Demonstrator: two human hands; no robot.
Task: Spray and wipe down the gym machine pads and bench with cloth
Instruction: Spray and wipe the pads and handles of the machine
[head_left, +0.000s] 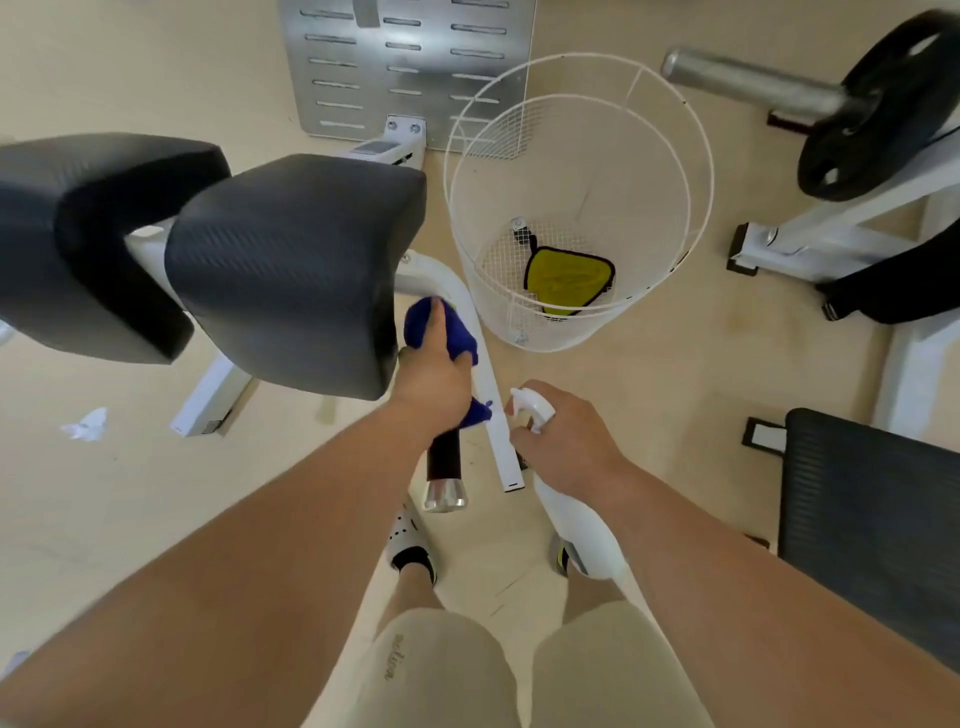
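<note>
Where the left grip (431, 379) holds it, blue cloth (422, 323) bunches.

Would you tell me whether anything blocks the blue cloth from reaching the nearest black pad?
Nothing visible does: the left hand grips the blue cloth right beside the black textured machine pad.

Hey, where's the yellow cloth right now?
In the head view, the yellow cloth lies at the bottom of the white wire basket, right of centre. The basket stands on the floor just right of the nearer black pad.
</note>
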